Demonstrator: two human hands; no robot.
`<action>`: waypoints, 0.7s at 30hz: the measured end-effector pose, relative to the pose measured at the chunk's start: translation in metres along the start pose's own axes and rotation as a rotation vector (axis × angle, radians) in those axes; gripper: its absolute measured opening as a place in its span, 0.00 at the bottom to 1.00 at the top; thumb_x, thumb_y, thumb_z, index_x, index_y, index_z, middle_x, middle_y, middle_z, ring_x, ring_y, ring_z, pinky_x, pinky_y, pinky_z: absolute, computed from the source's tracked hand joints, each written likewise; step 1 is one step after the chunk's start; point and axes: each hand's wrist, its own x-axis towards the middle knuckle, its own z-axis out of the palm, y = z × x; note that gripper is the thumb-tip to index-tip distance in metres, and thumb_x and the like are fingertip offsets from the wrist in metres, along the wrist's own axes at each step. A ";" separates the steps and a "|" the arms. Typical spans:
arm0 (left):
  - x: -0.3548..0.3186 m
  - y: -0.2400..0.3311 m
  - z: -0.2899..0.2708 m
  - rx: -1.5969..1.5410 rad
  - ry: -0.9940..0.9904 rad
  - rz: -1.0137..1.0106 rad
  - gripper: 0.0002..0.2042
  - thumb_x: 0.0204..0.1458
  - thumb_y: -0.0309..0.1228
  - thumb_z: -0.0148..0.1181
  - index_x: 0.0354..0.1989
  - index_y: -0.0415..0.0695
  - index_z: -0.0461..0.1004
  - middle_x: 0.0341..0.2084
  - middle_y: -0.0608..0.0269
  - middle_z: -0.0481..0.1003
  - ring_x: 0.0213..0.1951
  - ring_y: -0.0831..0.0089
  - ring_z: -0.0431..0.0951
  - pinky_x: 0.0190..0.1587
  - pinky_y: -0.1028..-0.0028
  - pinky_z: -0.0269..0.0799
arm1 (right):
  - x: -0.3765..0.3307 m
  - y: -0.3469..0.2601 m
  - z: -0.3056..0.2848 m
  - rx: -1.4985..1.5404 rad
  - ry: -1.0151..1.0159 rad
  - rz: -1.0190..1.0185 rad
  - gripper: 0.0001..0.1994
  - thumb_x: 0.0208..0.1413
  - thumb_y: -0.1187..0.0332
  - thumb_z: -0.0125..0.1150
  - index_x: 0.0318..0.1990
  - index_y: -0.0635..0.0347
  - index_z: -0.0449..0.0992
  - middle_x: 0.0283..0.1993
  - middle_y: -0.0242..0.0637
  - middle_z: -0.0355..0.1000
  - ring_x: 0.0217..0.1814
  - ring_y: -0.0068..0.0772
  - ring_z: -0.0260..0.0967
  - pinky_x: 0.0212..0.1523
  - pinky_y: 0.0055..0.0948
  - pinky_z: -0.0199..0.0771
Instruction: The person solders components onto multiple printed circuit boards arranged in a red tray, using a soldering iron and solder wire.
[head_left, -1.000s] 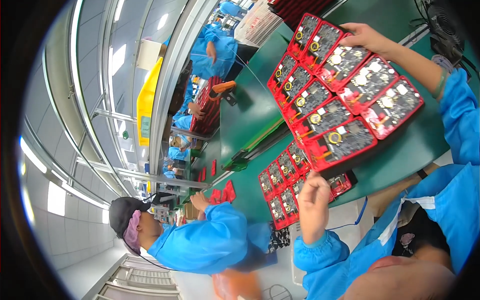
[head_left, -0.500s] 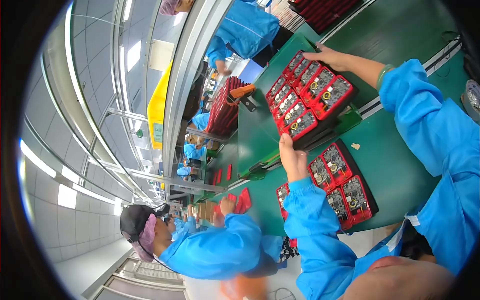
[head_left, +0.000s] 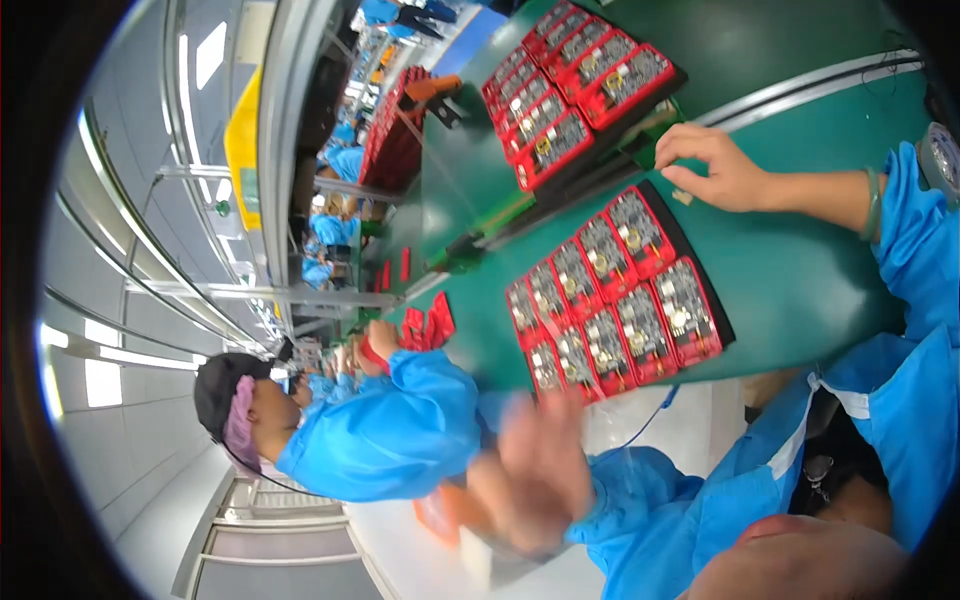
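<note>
A panel of red-framed circuit boards (head_left: 605, 300) in two rows lies on a black base on the green bench in front of me. My right hand (head_left: 715, 170) is over the bench beyond the panel's right end, fingers loosely bent and thumb apart, with nothing visible in it. A small tan scrap (head_left: 682, 196) lies just below its thumb. My left hand (head_left: 535, 465), smeared by motion, is off the panel's near left edge, and its finger shape is unclear. A second, similar panel (head_left: 580, 80) rests on the green belt across the metal rail, with neither hand on it.
A co-worker in a blue smock (head_left: 385, 425) sits at left, hands near red pieces (head_left: 428, 325). A stack of red panels (head_left: 395, 125) stands at the far left beside an orange-handled tool (head_left: 432, 88). A metal rail (head_left: 800, 90) divides bench and belt. A tape roll (head_left: 938, 165) sits at right.
Both hands have let go of the panel, which now lies on the belt. My right hand has come back over the bench; my left has swung down toward me. The near panel is now uncovered.
</note>
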 end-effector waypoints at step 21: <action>-0.035 0.016 0.077 -0.257 -0.008 0.052 0.04 0.53 0.29 0.48 0.31 0.48 0.70 0.37 0.77 0.73 0.52 0.62 0.61 0.60 0.49 0.36 | 0.007 0.069 0.065 -0.291 -0.225 0.573 0.25 0.48 0.46 0.52 0.42 0.58 0.73 0.40 0.42 0.72 0.44 0.41 0.69 0.45 0.33 0.67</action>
